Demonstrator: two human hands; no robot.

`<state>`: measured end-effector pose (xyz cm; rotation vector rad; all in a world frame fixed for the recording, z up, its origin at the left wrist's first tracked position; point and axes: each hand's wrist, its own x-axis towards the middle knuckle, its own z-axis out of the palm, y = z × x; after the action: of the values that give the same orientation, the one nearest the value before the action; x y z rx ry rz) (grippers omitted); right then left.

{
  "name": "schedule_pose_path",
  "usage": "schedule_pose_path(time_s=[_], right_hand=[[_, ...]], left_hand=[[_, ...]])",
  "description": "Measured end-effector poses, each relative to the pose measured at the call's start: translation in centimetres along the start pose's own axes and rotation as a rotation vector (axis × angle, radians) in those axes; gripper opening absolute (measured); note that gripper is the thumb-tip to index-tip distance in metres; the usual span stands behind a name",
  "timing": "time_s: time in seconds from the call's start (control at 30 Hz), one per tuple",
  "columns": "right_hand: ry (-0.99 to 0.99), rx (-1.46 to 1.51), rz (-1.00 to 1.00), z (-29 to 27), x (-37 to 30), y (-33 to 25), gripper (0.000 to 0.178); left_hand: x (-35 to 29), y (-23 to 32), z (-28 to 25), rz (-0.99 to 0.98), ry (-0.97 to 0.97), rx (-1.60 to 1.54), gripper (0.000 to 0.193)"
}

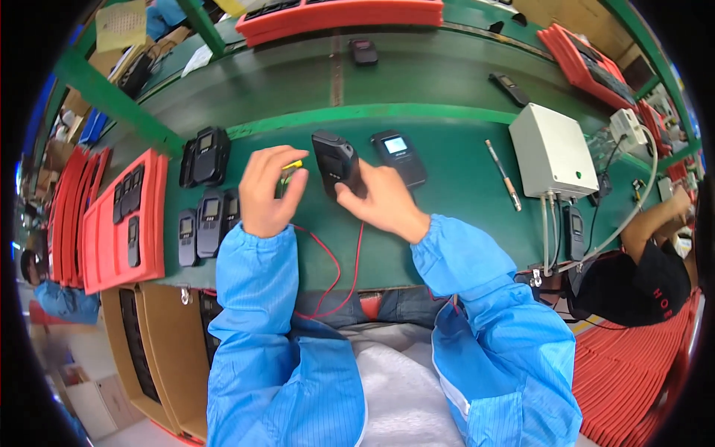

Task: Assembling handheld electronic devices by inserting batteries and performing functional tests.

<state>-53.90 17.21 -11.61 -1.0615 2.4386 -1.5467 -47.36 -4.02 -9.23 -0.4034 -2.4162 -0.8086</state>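
Note:
My right hand (389, 200) grips a black handheld device (332, 158) from its right side and holds it tilted above the green bench. To the left, my left hand (265, 192) is raised with curled fingers, a small yellow piece (292, 165) between fingers and thumb. A thin red wire (337, 262) loops beneath the hands; one end runs toward my left hand, the other up toward my right. Just beyond my right hand lies another black device (401, 155) with its small screen lit.
Several black devices (211, 212) stand at the left beside a red foam tray (153, 223). To the right are a pen-like tool (503, 175) and a white box (551, 153) with cables. Beyond a green rail, devices lie on a dark belt (283, 78). A co-worker's arm (648, 223) shows far right.

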Motion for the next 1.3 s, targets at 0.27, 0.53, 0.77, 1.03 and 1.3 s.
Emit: schedule_pose_path(time_s=[0.27,0.53,0.77,1.03,1.3], right_hand=[[0.033,-0.214,-0.155,0.0,-0.3,-0.5,0.032],[-0.092,-0.184,-0.03,0.0,-0.7,-1.1,0.052],[0.283,-0.146,-0.218,1.2,-0.3,0.4,0.07],[0.076,-0.546,-0.396,1.1,-0.4,1.3,0.056],[-0.211,-0.549,-0.396,0.8,-0.9,-0.4,0.055]], left_hand=[[-8.3,-2.4,-4.6,-0.395,-0.009,0.69,0.053],[-7.6,-0.6,-2.0,-0.416,-0.183,0.749,0.066],[-5.3,0.9,-0.8,-0.447,-0.261,0.405,0.065],[-4.5,2.5,-2.1,-0.566,-0.32,0.107,0.059],[-1.1,1.7,-1.0,-0.559,0.006,-0.217,0.055]])
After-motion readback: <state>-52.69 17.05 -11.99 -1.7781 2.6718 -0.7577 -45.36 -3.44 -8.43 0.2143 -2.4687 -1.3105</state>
